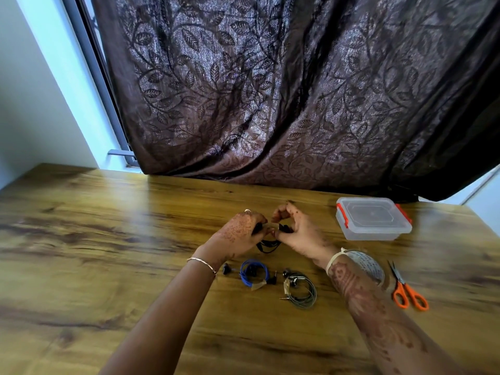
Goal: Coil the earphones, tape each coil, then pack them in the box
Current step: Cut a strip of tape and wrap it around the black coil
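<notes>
A black earphone coil hangs between both hands above the table's middle. My left hand grips its left side and my right hand pinches its right side. A blue coil with a strip of tape on it lies just in front of my hands. To its right lies a grey coil, also taped. The clear plastic box with orange clips stands shut at the right back. A roll of tape sits partly hidden behind my right forearm.
Orange-handled scissors lie at the right, near the tape roll. A dark leaf-patterned curtain hangs over the far edge of the wooden table. A pale wall and window frame stand at the far left.
</notes>
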